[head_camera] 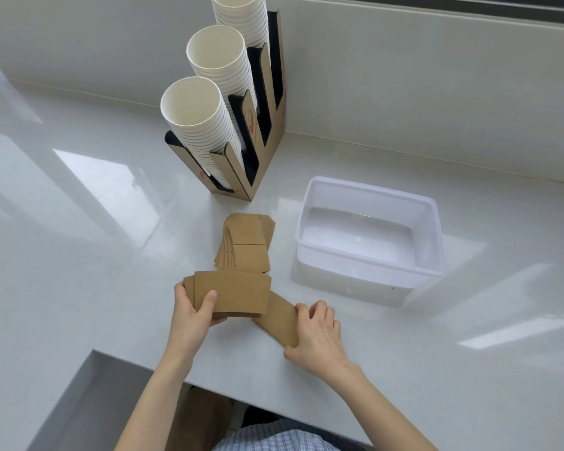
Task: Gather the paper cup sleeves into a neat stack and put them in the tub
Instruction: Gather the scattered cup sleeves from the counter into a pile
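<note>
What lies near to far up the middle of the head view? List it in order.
Sleeves held in the left hand and a sleeve under the right hand → fanned pile of sleeves on the counter → cardboard cup holder with three stacks of white cups.

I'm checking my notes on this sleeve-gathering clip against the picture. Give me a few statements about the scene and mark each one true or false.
1. The white tub already holds some sleeves. False: nothing lies in it.
2. The left hand grips a few brown sleeves. True.
3. The right hand is inside the tub. False: it rests on a single sleeve lying on the counter.
4. A loose pile of sleeves lies on the counter to the left of the tub. True.
5. The cardboard holder carries three stacks of white cups. True.
</note>
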